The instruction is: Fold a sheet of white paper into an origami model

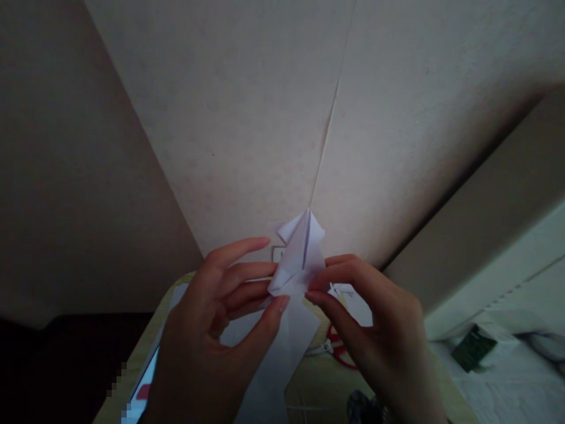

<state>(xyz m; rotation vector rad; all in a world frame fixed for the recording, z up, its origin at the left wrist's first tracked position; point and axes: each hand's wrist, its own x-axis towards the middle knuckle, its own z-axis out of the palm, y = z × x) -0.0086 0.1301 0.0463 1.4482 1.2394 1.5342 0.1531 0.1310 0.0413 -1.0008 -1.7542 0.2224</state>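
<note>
A folded white paper (300,247), pointed at the top with flaps to either side, is held up between both hands in the middle of the view. My left hand (229,306) pinches its lower left edge, thumb in front and fingers behind, with the index finger stretched free above. On the other side my right hand (371,300) grips the lower right edge between thumb and fingers. Below the folded piece a larger white sheet (278,359) shows; whether the two are joined I cannot tell.
Red-handled scissors (329,346) lie on the wooden table (309,383), with paper scraps (357,303) behind my right hand. A lit screen (145,386) is at the left edge. Walls rise close behind, with a socket (278,253). A green box (474,347) sits at right.
</note>
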